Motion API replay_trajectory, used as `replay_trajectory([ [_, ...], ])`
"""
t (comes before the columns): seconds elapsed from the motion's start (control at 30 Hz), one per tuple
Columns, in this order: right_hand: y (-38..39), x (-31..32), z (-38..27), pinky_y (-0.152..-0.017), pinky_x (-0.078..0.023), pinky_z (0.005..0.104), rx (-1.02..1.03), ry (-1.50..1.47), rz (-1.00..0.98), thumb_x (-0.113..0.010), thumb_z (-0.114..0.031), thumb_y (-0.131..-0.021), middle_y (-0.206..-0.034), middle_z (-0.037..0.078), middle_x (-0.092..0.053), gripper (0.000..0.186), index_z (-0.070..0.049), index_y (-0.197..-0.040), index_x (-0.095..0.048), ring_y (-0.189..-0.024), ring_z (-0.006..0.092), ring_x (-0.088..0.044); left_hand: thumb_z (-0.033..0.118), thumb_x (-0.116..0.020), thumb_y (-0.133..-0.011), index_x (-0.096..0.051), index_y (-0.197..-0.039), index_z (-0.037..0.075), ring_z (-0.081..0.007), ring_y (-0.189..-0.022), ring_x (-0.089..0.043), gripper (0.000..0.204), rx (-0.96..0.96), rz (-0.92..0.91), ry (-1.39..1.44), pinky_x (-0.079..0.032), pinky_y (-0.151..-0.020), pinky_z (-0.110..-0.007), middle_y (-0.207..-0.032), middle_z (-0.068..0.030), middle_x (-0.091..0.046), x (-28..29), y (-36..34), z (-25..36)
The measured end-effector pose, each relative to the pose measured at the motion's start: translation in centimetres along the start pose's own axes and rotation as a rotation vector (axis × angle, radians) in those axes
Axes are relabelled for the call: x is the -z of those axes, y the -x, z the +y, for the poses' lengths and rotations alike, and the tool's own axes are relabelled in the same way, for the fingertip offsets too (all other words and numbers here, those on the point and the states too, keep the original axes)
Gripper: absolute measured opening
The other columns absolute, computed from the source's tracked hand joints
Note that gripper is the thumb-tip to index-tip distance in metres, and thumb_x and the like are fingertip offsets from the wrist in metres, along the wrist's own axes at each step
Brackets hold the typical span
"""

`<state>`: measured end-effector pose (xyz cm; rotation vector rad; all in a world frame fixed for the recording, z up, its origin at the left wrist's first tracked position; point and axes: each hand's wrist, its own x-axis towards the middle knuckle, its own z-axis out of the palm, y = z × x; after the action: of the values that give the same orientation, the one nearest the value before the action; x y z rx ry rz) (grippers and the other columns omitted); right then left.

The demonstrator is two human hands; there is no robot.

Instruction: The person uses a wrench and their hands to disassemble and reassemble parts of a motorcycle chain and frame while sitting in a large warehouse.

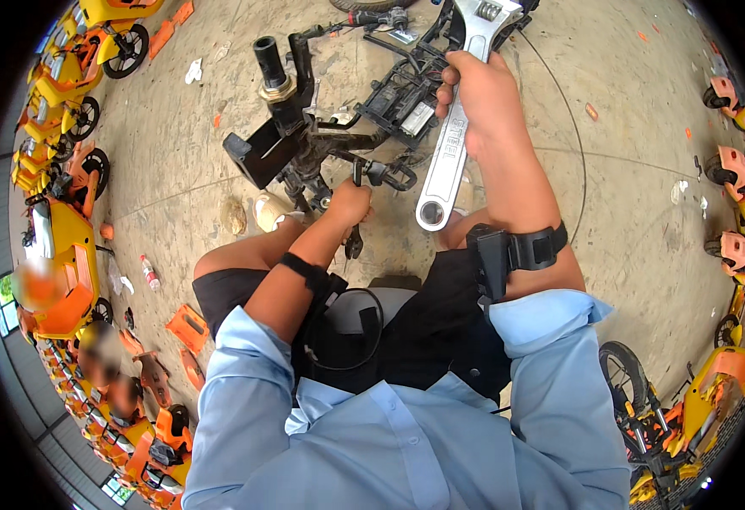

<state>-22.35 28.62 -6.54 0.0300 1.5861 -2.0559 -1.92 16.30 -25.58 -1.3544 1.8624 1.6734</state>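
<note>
My right hand (483,98) is closed around the handle of a large silver adjustable wrench (447,161), held upright with its jaw at the top and the ring end downward. My left hand (349,204) grips a narrow dark metal bar (356,177) beside a black scooter frame (300,140); whether the bar is attached cannot be made out. The frame's upright steering tube (270,68) has a brass-coloured ring, and a black bracket (253,153) juts out to its left. Behind the wrench lies the frame's black rear section (394,106) with a cable.
Rows of yellow and orange scooters (62,263) line the left; more scooters (733,178) line the right. A power tool (377,19) lies near a tyre at the top. A bottle (148,272), an orange panel (187,327) and scraps lie on the concrete floor (619,204).
</note>
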Motion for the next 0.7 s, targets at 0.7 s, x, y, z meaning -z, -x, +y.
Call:
replay_trajectory([
  [0.7,-1.3,1.4,0.5,-0.048,-0.046,0.0373,-0.131,0.083,-0.002,-0.060,-0.011,-0.091,-0.079,0.009,-0.053,0.023,0.001,-0.102,-0.044,-0.058,0.0185,-0.053,0.034,-0.063,-0.092,-0.062,-0.114,0.000,-0.0428,-0.087,-0.068,0.040,-0.161,0.313,-0.404,-0.053,-0.076,-0.048,-0.091,-0.0252,-0.070,-3.4,-3.2,-5.7],
])
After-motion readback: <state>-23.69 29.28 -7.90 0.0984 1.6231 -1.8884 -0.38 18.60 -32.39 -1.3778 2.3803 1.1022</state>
